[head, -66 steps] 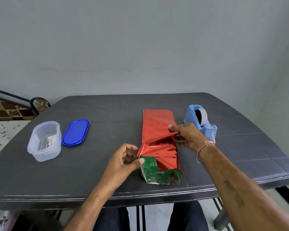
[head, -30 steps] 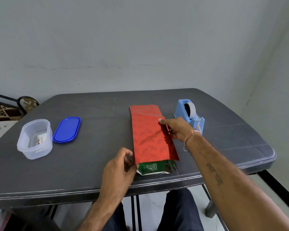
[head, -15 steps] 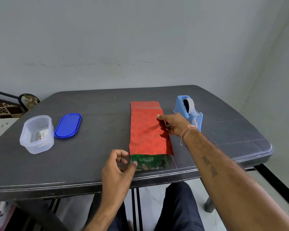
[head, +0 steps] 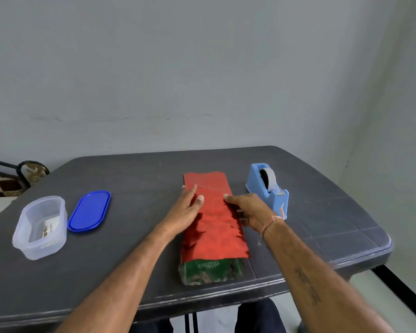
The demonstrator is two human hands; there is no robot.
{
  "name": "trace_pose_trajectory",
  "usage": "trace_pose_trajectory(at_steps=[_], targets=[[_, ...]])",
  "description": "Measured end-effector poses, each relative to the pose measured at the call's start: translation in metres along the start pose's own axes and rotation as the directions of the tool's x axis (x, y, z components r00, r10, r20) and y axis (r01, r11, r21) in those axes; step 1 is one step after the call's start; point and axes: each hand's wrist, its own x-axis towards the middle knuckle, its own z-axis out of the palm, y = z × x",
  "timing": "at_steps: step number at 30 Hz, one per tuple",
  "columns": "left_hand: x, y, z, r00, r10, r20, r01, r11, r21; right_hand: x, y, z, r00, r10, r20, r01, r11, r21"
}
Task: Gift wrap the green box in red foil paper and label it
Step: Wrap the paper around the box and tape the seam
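Observation:
The green box (head: pixel 210 270) lies lengthwise on the dark table (head: pixel 130 272), and only its near end shows. Red foil paper (head: pixel 215 229) is folded over the rest of it. My left hand (head: pixel 185 211) lies flat and spread on the foil's far left part, fingers pointing away from me. My right hand (head: pixel 247 210) is at the foil's right edge, thumb on top and fingers curled down the side, pinching the paper against the box. A pale thread is tied around that wrist.
A light blue tape dispenser (head: pixel 269 188) stands just right of my right hand. At the left sit a clear plastic tub (head: pixel 40 228) with small cards inside and its blue lid (head: pixel 89 211). The table's front edge runs just below the box.
My left hand left the box's near end and moved up onto the top of the foil, now lying flat. My right hand kept its hold at the right edge.

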Motion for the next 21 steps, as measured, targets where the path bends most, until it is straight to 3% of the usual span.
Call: trace_pose_trajectory(at_steps=[6,11,21], targets=[[0.006,-0.017,0.006,0.999,-0.026,0.025,0.017,0.956,0.293,0.002,0.011,-0.001,0.998,0.065,0.014,-0.066,0.996,0.057],[0.017,-0.006,0.006,0.997,0.058,0.053,-0.078,0.733,0.676,0.003,0.014,-0.003,0.995,0.094,0.025,-0.096,0.989,0.111],[0.033,-0.004,0.016,0.999,0.000,0.034,-0.025,0.680,0.733,0.012,0.017,-0.004,0.995,0.091,0.047,-0.095,0.990,0.102]])
